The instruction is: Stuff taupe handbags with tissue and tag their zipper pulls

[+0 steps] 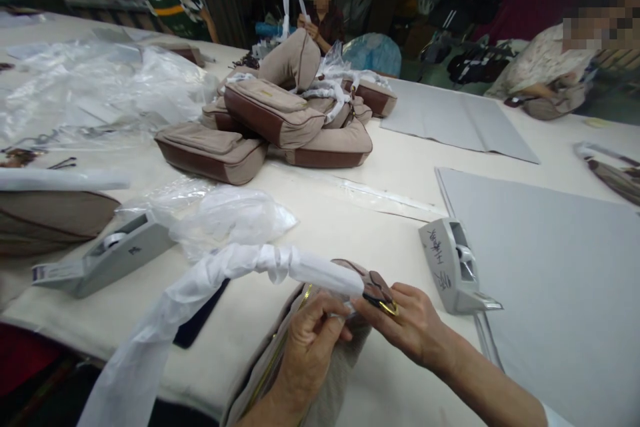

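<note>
A taupe handbag point(336, 373) with a gold zipper stands at the table's near edge, below my hands. Its strap point(260, 261), wrapped in white tissue-like material, arches up and over to the left. Closed in a pinch, my left hand point(311, 340) holds a small pale strip point(349, 309) beside the strap's wrapped end; what the strip is made of is unclear. My right hand point(407, 323) is closed around the strap's end, by a gold ring point(389, 307) and a brown leather tab point(373, 283). Part of its fingers is hidden behind the strap.
Grey tape dispensers stand left point(127, 250) and right point(447, 267). A dark flat object point(200, 320) lies under the strap. Beyond are a pile of handbags point(275, 113), clear plastic bags point(165, 80) and grey sheets point(555, 267). Several people sit or stand around the table.
</note>
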`<state>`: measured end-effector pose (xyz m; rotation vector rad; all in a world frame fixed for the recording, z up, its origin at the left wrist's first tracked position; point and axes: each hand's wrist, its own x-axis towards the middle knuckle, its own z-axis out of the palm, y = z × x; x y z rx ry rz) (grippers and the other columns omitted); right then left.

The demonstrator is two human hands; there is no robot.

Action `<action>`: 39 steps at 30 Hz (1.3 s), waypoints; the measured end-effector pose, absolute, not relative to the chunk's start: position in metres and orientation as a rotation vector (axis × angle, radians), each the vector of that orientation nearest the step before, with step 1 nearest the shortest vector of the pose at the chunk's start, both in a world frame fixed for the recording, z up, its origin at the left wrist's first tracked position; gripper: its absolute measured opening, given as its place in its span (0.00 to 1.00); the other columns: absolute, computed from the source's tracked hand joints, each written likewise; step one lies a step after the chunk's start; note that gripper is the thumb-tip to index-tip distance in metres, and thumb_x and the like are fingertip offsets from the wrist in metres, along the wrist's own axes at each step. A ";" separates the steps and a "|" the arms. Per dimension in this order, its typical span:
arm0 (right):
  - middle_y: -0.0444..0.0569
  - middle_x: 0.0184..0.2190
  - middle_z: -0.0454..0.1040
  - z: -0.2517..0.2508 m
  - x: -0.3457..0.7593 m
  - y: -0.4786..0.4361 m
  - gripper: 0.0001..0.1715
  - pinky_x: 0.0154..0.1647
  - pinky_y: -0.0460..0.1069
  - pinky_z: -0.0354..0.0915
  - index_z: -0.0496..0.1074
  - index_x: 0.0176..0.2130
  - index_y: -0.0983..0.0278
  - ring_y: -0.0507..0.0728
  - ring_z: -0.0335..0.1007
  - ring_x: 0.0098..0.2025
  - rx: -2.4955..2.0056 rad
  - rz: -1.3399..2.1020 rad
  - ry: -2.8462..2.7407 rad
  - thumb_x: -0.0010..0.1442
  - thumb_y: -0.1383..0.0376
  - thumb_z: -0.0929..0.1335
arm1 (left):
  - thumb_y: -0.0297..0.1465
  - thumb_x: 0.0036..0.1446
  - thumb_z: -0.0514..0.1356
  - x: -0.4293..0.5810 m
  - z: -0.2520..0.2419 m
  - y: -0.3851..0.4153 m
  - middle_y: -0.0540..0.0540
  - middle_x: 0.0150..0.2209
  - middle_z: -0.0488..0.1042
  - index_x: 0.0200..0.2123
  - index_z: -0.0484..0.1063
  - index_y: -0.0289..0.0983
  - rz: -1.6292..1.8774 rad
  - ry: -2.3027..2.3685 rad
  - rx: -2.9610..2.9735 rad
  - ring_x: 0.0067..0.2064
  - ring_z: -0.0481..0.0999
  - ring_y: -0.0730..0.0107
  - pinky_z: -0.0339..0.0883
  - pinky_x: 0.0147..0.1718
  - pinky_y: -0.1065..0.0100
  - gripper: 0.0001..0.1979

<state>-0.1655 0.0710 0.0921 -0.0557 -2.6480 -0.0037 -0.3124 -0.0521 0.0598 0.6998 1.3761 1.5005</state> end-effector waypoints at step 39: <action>0.44 0.22 0.68 0.069 0.028 0.118 0.17 0.18 0.43 0.58 0.72 0.40 0.69 0.50 0.64 0.24 -2.042 1.004 -1.382 0.57 0.58 0.66 | 0.39 0.42 0.65 -0.326 0.065 -0.050 0.52 0.18 0.68 0.24 0.69 0.36 1.128 1.534 0.590 0.20 0.66 0.74 0.62 0.20 0.74 0.13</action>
